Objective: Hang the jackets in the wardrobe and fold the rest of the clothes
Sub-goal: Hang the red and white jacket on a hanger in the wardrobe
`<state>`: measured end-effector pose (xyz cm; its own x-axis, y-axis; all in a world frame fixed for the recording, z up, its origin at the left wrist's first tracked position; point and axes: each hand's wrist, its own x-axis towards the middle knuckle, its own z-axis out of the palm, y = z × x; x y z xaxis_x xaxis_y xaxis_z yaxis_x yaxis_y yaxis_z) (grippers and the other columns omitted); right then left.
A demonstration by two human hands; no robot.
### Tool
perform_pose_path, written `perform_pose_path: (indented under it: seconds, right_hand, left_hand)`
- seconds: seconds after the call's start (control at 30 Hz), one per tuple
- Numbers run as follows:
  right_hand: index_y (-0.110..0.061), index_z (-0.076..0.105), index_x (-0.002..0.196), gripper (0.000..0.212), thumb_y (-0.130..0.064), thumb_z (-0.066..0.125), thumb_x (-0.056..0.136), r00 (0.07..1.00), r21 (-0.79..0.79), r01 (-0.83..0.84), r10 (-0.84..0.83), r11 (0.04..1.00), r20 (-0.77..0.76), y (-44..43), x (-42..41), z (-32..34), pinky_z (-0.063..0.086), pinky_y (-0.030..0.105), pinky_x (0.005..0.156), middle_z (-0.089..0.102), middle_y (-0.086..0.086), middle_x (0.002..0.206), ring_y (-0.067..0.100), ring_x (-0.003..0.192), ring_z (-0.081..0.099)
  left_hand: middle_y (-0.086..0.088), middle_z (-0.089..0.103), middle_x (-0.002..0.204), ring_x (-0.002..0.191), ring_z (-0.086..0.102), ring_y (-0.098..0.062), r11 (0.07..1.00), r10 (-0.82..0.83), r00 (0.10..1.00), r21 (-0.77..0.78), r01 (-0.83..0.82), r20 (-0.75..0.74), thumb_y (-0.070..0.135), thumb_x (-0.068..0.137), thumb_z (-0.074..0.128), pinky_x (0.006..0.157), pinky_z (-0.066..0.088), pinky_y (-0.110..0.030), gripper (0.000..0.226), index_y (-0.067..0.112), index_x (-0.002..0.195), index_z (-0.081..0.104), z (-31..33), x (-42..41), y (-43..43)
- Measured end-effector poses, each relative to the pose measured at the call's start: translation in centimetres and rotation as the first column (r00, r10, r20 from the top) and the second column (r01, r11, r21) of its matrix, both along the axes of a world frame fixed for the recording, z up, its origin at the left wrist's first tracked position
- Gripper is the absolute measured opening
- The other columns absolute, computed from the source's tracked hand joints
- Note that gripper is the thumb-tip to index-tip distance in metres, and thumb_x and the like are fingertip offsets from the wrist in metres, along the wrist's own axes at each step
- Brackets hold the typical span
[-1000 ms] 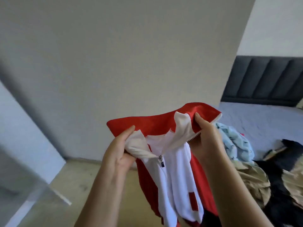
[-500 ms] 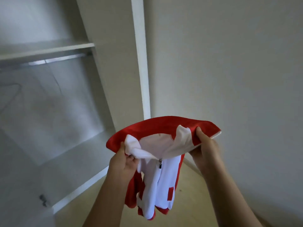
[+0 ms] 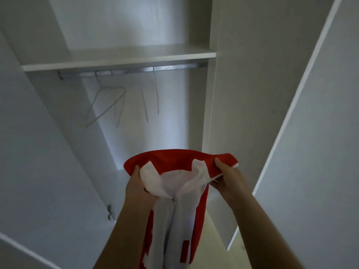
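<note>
Red and white jacket (image 3: 174, 193) hangs between your hands before the open wardrobe (image 3: 120, 57); your left hand (image 3: 137, 188) and right hand (image 3: 228, 178) each clutch its collar; its length drops straight down.

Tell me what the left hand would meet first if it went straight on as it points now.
Probably the white back panel of the open wardrobe. The left hand, gripping the red and white zip jacket, points below the thin wire hangers; depth is unclear.
</note>
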<state>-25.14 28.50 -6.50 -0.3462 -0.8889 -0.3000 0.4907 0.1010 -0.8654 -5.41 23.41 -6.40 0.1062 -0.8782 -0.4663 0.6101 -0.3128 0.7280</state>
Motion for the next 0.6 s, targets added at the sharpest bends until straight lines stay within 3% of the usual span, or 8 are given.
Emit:
perform_pose_path:
  seconds: [0.13, 0.23, 0.4, 0.53, 0.6]
  right_hand:
    - [-0.015, 0.052, 0.117, 0.026, -0.019, 0.059, 0.093, 0.987, 0.058, -0.16, 0.162, 0.985, -0.021, -8.2, 0.8, -0.7, 0.059, 0.037, 0.07, 0.065, 0.009, 0.113, 0.026, 0.099, 0.065]
    - [-0.012, 0.054, 0.115, 0.023, -0.016, 0.059, 0.093, 0.971, 0.104, -0.227, 0.233, 0.968, -0.049, -13.5, 1.7, -1.9, 0.059, 0.037, 0.068, 0.066, 0.012, 0.108, 0.028, 0.096, 0.067]
    - [-0.003, 0.061, 0.107, 0.017, -0.013, 0.053, 0.095, 0.914, 0.232, -0.27, 0.324, 0.935, -0.244, -21.7, 2.5, -3.5, 0.056, 0.029, 0.061, 0.07, 0.013, 0.088, 0.023, 0.073, 0.071]
    - [-0.004, 0.061, 0.106, 0.017, -0.014, 0.054, 0.094, 0.784, 0.402, -0.339, 0.492, 0.85, -0.379, -27.2, 3.3, -4.4, 0.055, 0.026, 0.058, 0.069, 0.012, 0.091, 0.017, 0.071, 0.069]
    - [-0.005, 0.059, 0.109, 0.02, -0.016, 0.056, 0.093, 0.718, 0.466, -0.335, 0.542, 0.819, -0.437, -30.0, 3.6, -4.6, 0.054, 0.03, 0.068, 0.066, 0.012, 0.098, 0.017, 0.078, 0.065]
  left_hand:
    - [-0.011, 0.053, 0.137, 0.113, 0.054, -0.028, 0.999, 0.013, 0.998, 0.051, -0.01, -0.059, 0.045, 0.099, 0.04, 0.092, 0.046, -0.043, 0.051, 0.018, 0.142, 0.042, -0.8, 2.7, -5.4]
    - [-0.011, 0.054, 0.136, 0.123, 0.05, -0.032, 0.995, 0.053, 0.995, 0.083, -0.046, -0.08, 0.046, 0.099, 0.042, 0.108, 0.037, -0.05, 0.051, 0.019, 0.142, 0.044, -1.4, 4.3, -9.2]
    - [-0.014, 0.05, 0.14, 0.128, 0.047, -0.034, 0.987, 0.094, 0.992, 0.142, -0.081, -0.089, 0.042, 0.1, 0.042, 0.106, 0.039, -0.048, 0.052, 0.016, 0.144, 0.041, -3.0, 6.4, -16.1]
    - [-0.013, 0.043, 0.146, 0.134, 0.043, -0.03, 0.986, 0.099, 0.991, 0.143, -0.085, -0.092, 0.032, 0.101, 0.039, 0.094, 0.041, -0.038, 0.048, 0.007, 0.142, 0.04, -3.6, 7.0, -21.6]
    - [-0.016, 0.045, 0.144, 0.132, 0.045, -0.032, 0.984, 0.077, 0.99, 0.169, -0.057, -0.115, 0.034, 0.102, 0.04, 0.093, 0.042, -0.04, 0.048, 0.007, 0.142, 0.04, -4.2, 7.4, -24.0]
